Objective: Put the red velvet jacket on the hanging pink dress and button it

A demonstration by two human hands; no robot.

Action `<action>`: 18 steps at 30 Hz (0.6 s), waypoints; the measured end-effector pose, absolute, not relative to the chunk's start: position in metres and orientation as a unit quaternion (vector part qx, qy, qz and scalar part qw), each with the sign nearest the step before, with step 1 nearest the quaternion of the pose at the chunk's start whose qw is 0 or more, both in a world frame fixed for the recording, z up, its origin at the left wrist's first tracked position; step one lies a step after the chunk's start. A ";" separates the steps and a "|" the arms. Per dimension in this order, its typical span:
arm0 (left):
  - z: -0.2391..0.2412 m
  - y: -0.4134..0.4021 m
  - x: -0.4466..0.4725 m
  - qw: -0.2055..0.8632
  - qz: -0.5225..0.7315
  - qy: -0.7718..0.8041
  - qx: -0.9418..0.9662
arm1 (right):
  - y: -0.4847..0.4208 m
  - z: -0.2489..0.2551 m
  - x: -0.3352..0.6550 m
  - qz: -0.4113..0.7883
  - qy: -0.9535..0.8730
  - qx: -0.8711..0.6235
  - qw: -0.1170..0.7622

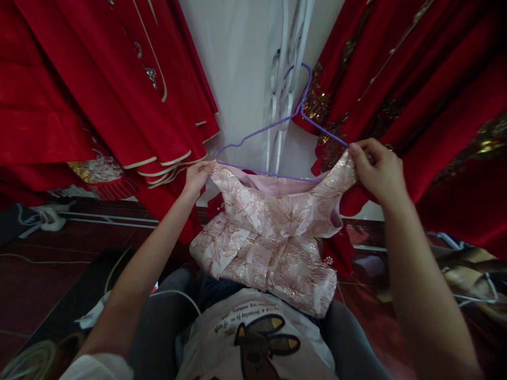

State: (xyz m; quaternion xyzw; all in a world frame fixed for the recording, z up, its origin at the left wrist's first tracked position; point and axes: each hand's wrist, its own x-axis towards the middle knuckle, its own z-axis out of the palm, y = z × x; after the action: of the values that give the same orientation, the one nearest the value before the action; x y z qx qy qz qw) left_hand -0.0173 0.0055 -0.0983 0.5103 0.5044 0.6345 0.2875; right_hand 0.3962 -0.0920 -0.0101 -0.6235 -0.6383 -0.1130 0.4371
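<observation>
A small pink and cream brocade dress (277, 216) with gold threads hangs in front of my lap on a purple hanger (261, 129). Its hem rests by my legs. My left hand (198, 177) pinches the dress's left shoulder strap at that end of the hanger. On the other side, my right hand (378, 166) grips the right strap, fingers curled around it and the hanger's end. The hanger's hook points up, in front of a white metal frame. Pink lining shows inside the neckline.
Red garments (158, 95) with cream edging hang at left, and red garments with gold sequins (396, 105) hang at right. Between them stands a white ornate metal frame (275, 126) against a pale wall. A white cable (178, 293) crosses my lap.
</observation>
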 end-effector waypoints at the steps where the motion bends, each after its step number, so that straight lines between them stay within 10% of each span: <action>1: -0.098 0.005 -0.017 0.292 0.635 0.502 0.509 | -0.092 -0.010 0.396 -0.115 -0.637 -0.624 0.437; 18: -0.015 0.000 0.027 0.196 0.586 0.360 0.699 | -0.089 -0.018 0.399 -0.084 -0.637 -0.619 0.451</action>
State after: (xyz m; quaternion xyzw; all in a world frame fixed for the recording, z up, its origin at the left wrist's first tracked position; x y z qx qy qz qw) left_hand 0.0269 0.0003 -0.0152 0.6993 0.3596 0.5858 0.1965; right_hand 0.3988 -0.0886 -0.0178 -0.6194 -0.6372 -0.0844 0.4508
